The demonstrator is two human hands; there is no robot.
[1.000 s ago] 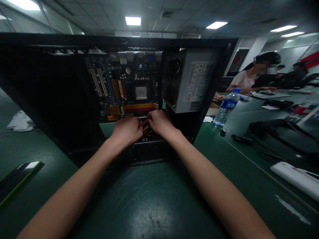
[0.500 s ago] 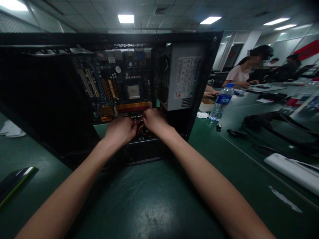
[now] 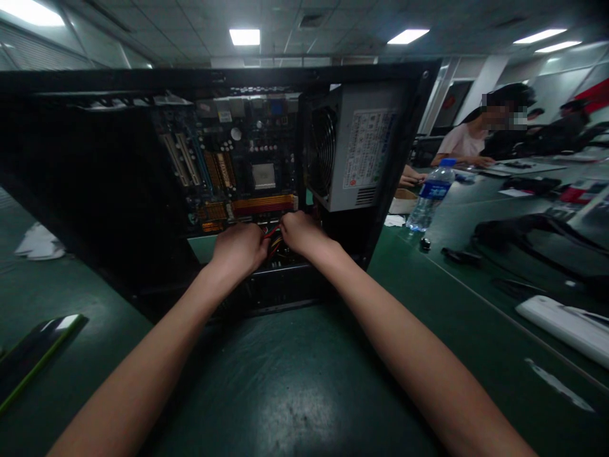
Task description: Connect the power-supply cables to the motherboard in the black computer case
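Inside the black metal computer case (image 3: pixel 266 75), my left hand (image 3: pixel 240 247) and right hand (image 3: pixel 302 233) curl closed around thin, smooth red-and-yellow wires (image 3: pixel 275 240), below the square-chipped motherboard (image 3: pixel 238 152). The bunch slants between my hands, its long axis running up toward the right.

- The big rectangular computer case (image 3: pixel 95 190) is black.
- The thin cables (image 3: pixel 273 236) are of red, yellow and green colours.
- The boxy metal power supply (image 3: pixel 359 149) is grey.
- The clear plastic bottle (image 3: pixel 423 209) has blue cap (image 3: pixel 447 163).
- The smooth counter (image 3: pixel 266 362) is green.
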